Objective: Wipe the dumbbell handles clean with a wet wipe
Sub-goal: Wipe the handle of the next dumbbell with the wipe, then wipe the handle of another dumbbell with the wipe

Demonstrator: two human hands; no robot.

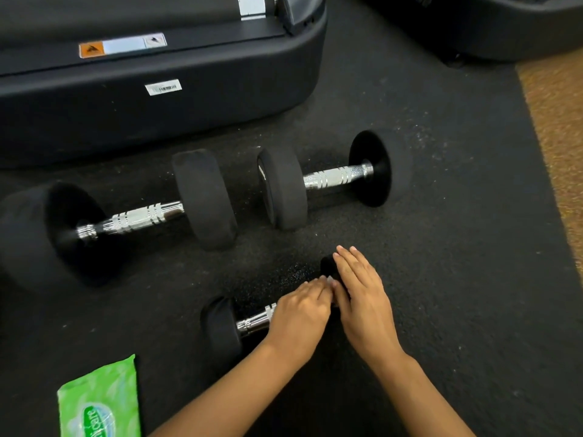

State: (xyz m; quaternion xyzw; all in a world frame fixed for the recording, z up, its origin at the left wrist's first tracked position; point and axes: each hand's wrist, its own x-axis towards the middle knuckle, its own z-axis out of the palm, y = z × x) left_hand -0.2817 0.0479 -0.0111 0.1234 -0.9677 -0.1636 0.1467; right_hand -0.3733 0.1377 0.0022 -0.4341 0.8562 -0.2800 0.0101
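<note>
Lying on the black rubber mat, the small near dumbbell is gripped round its chrome handle by the left hand, its far head is covered by the flat, straight-fingered right hand, and a green wipes packet is seen at its left

Single head-worn view, angled steeply down and forward, close above the floor mat.

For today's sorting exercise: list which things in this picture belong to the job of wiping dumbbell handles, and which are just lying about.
Part of the job:
small dumbbell, under the left hand and right hand
two larger dumbbells
green wipes pack

Just there:
treadmill base
black floor mat
</note>
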